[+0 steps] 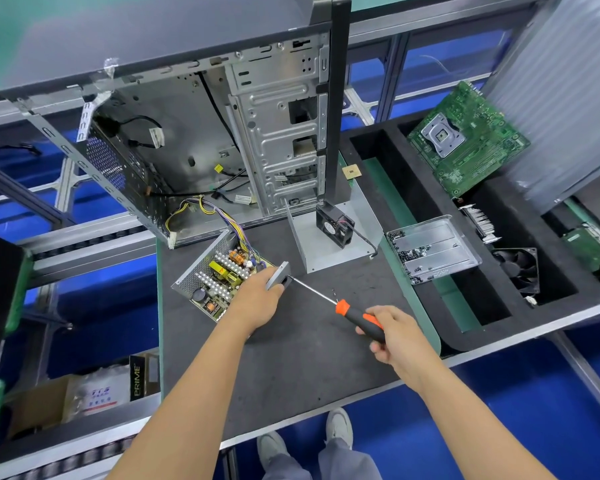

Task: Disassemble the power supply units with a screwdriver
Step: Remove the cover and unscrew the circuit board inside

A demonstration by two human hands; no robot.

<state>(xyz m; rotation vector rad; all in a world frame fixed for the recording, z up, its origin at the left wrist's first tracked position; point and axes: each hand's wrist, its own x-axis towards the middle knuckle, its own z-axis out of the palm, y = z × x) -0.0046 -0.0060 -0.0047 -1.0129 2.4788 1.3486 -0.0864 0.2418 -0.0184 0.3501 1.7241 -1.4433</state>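
Note:
An opened power supply unit [219, 277] lies on the dark mat, its circuit board with coils and heat sinks exposed and its coloured wires running up to the computer case. My left hand [260, 299] grips the unit's near right corner wall. My right hand [392, 332] holds the orange and black screwdriver [352, 311] by its handle. The steel shaft points up-left and its tip meets the metal wall just beside my left fingers.
An empty computer case [205, 133] stands behind the unit. A small fan [335, 225] sits on a metal cover plate [326, 244]. A metal tray [433, 247] holds loose screws. Black foam bins at right hold a motherboard [468, 140] and a large fan [520, 268].

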